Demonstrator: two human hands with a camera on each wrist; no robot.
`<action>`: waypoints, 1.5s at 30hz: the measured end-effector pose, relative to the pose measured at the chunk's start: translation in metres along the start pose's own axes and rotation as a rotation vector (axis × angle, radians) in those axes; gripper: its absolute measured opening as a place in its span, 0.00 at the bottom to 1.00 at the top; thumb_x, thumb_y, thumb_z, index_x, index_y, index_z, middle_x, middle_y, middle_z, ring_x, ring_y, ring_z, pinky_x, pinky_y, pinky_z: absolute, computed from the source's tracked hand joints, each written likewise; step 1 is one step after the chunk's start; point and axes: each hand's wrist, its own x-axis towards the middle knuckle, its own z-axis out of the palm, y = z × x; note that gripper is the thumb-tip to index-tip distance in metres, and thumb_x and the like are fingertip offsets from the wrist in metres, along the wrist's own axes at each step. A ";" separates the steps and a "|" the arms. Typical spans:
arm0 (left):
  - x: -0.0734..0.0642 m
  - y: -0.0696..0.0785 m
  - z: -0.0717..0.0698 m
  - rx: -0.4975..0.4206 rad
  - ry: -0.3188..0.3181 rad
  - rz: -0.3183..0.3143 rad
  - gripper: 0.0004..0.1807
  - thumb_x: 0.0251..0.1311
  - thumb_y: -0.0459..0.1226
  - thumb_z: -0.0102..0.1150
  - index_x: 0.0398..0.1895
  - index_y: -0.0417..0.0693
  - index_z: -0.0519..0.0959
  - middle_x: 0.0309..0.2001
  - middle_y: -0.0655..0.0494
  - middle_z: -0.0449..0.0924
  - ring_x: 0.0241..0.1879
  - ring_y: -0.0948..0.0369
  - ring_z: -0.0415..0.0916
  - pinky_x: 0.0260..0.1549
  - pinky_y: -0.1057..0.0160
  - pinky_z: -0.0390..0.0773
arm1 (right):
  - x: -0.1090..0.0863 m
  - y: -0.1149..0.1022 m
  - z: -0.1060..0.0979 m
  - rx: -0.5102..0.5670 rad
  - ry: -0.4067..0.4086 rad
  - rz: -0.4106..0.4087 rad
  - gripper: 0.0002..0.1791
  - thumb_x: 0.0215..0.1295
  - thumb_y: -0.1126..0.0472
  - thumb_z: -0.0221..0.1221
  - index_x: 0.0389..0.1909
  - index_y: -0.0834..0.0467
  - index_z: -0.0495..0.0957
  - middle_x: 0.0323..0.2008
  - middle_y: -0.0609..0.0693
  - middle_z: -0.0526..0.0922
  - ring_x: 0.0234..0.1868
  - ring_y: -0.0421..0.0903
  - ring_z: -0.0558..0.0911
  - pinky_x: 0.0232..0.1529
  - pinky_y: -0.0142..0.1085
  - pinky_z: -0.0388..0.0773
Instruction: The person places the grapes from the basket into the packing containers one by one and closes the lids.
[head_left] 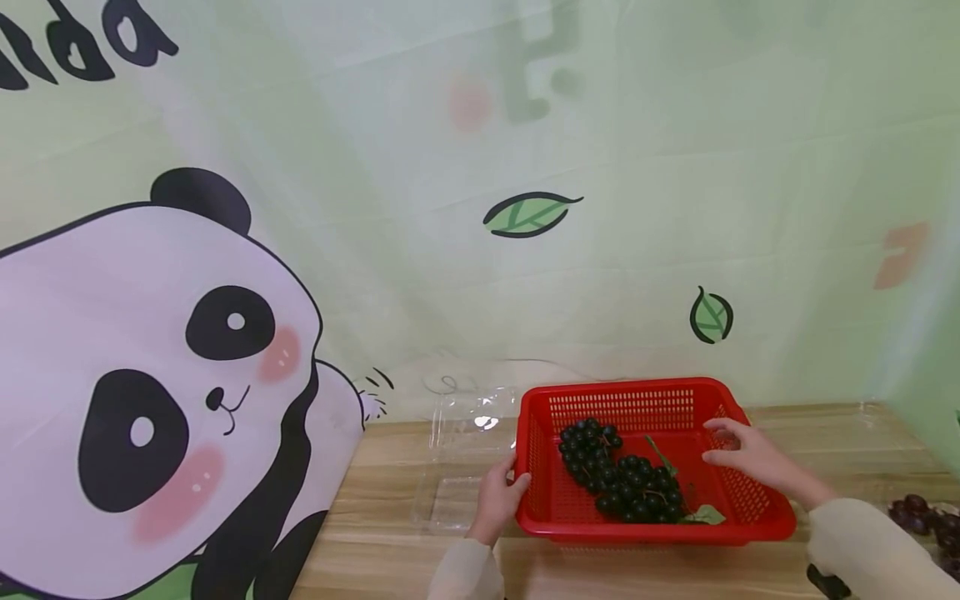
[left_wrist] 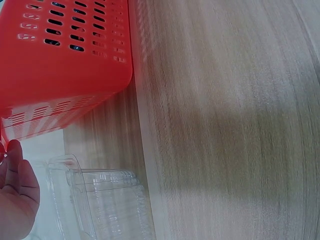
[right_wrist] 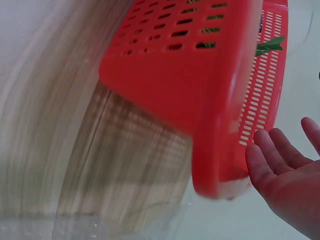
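A red plastic basket [head_left: 622,533] with slotted walls sits on the wooden table, holding bunches of dark grapes [head_left: 637,487] and a few green leaves [head_left: 705,515]. My left hand [head_left: 498,500] grips the basket's left rim, thumb on top; in the left wrist view that hand [left_wrist: 17,200] is only partly in frame. Over the basket's right end hovers my right hand [head_left: 750,454], thumb apart from the fingers and nothing between them. The right wrist view has this hand [right_wrist: 290,175] beside the rim, fingers loosely extended.
Clear plastic containers [left_wrist: 115,200] stand left of the basket on the table [head_left: 390,500]. Reddish-purple grapes [head_left: 918,512] lie at the far right edge. Behind the table hangs a pale green cloth [head_left: 420,275] with a printed panda [head_left: 225,400].
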 end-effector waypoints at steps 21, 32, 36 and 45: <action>-0.001 0.001 -0.001 -0.010 -0.008 -0.020 0.23 0.56 0.31 0.53 0.57 0.39 0.67 0.41 0.45 0.76 0.29 0.62 0.75 0.27 0.63 0.80 | 0.017 0.008 0.038 0.103 -0.132 0.167 0.36 0.53 0.52 0.59 0.57 0.67 0.59 0.45 0.60 0.73 0.41 0.48 0.73 0.43 0.47 0.76; -0.001 0.000 -0.001 -0.017 -0.014 -0.040 0.24 0.56 0.32 0.53 0.58 0.41 0.66 0.43 0.45 0.75 0.30 0.62 0.75 0.28 0.62 0.80 | 0.019 0.001 0.053 0.123 -0.140 0.168 0.37 0.53 0.54 0.58 0.58 0.71 0.57 0.43 0.60 0.73 0.40 0.49 0.74 0.42 0.47 0.75; -0.001 -0.001 -0.001 -0.013 -0.010 -0.036 0.24 0.56 0.32 0.53 0.58 0.41 0.66 0.43 0.45 0.75 0.30 0.62 0.75 0.28 0.62 0.80 | 0.022 0.004 0.058 0.156 -0.172 0.186 0.37 0.55 0.54 0.57 0.58 0.72 0.55 0.48 0.65 0.71 0.44 0.52 0.74 0.45 0.49 0.73; -0.001 -0.001 0.000 -0.026 -0.021 -0.060 0.25 0.56 0.33 0.53 0.59 0.42 0.66 0.43 0.46 0.76 0.31 0.61 0.75 0.28 0.63 0.80 | 0.025 0.003 0.066 0.127 -0.154 0.177 0.38 0.52 0.54 0.58 0.58 0.71 0.55 0.46 0.64 0.72 0.42 0.51 0.74 0.44 0.51 0.73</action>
